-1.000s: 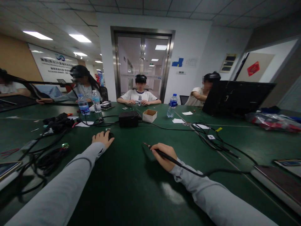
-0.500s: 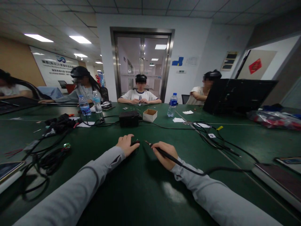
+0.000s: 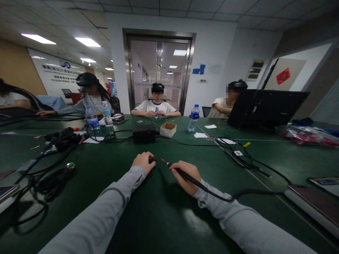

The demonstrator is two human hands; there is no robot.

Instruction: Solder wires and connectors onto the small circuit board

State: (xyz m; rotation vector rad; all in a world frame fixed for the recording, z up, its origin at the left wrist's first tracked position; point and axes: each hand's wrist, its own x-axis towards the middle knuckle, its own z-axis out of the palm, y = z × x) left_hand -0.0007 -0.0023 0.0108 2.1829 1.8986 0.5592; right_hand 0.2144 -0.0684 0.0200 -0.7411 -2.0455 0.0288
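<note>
My right hand point(image 3: 186, 174) is closed in a pen grip round a soldering iron point(image 3: 182, 173). Its tip point(image 3: 163, 161) points left, a short gap away from my left hand. My left hand point(image 3: 143, 162) rests low over the table with its fingers curled round a small dark part point(image 3: 153, 160) that shows a bit of red. Most of that part is hidden by the fingers, so its kind is unclear. A thin black wire point(image 3: 151, 173) loops beneath the hand. The iron's black cord point(image 3: 212, 190) runs along my right sleeve.
Beyond my hands stand a black box point(image 3: 144, 134), an open carton point(image 3: 168, 130) and a water bottle point(image 3: 194, 119). Tangled cables point(image 3: 57, 181) lie at the left, and more cables point(image 3: 238, 155) at the right beside a dark notebook-like slab point(image 3: 314, 204). Several people sit around the green table point(image 3: 169, 225).
My left fingers have curled in and closed round the small dark part; before, they were more stretched out. The soldering iron's tip has shifted slightly left in the view.
</note>
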